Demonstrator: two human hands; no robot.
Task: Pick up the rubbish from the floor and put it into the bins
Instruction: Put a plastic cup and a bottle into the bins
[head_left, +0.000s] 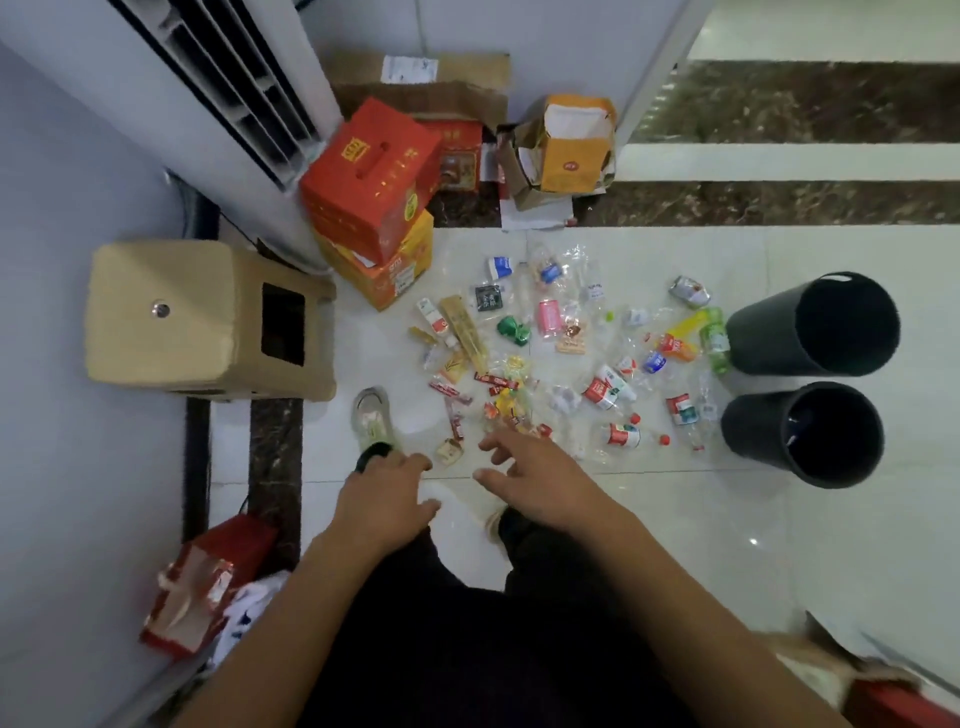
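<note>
Two dark bins stand side by side at the right of the white floor (779, 519), the farther bin (813, 323) and the nearer bin (802, 434), both upright with open mouths. The rubbish (550, 358) lies scattered on the floor between them and one cardboard stool (208, 317). It is crushed plastic bottles, wrappers and packets, too many and too small to count surely, among them one green crumpled piece (513, 330) and one pink packet (549, 317). Both hands reach toward the near edge of the litter. The left hand (387, 499) and the right hand (535, 467) each have fingers spread apart and hold nothing. Behind, one red box (371, 176) sits on one orange box (384, 270).
</note>
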